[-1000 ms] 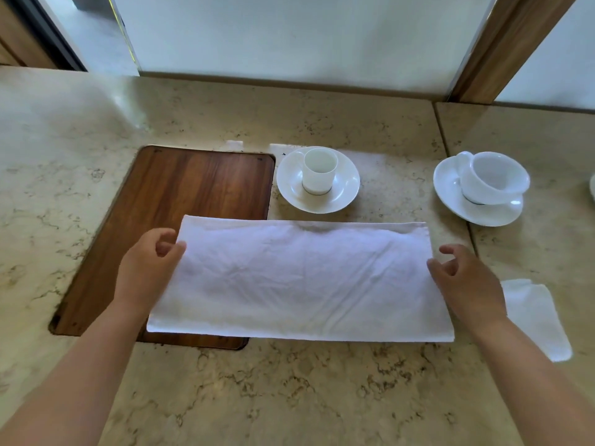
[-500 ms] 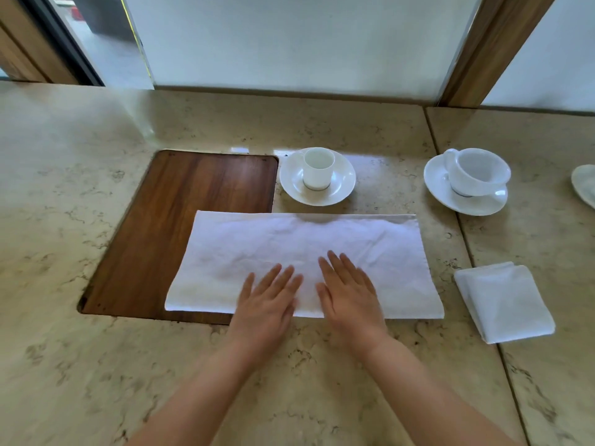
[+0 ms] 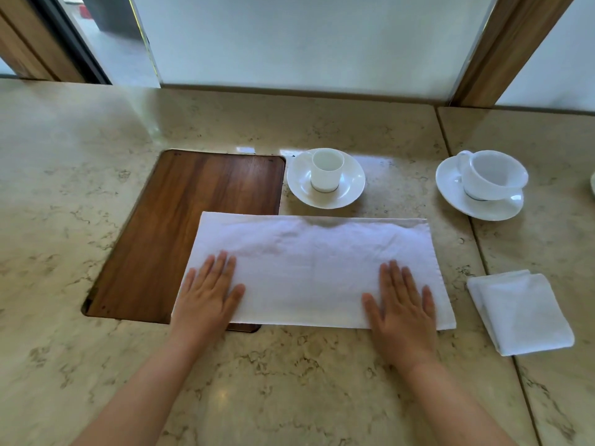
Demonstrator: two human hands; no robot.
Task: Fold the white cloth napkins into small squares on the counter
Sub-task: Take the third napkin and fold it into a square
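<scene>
A long white cloth napkin [image 3: 317,268], folded into a wide rectangular strip, lies flat on the beige marbled stone bench [image 3: 289,381]. Its left end overlaps the lower right part of a dark brown wooden board [image 3: 180,226] set flush into the bench top; the rest of the strip lies on the stone. The cloth shows slight creases, and its far edge is a little rumpled near the middle.

The left hand [image 3: 206,296] rests palm down on the left end of the strip, fingers spread and flat, gripping nothing. The right hand [image 3: 401,304] lies the same way on the right end, palm down, fingers extended and slightly apart, also pressing flat rather than grasping. The two hands are well apart, one near each end, both close to the near edge of the cloth.

To the right of the strip, apart from it, a second white cloth napkin folded into a small square [image 3: 520,312] lies across a seam in the bench.

Beyond the strip, a small straight-sided white cup [image 3: 326,170] stands upright on a round white saucer [image 3: 349,191], just beside the board's far right corner. Further right, a wider rounded white cup [image 3: 492,175] with its handle turned left sits on another white saucer [image 3: 450,191].
</scene>
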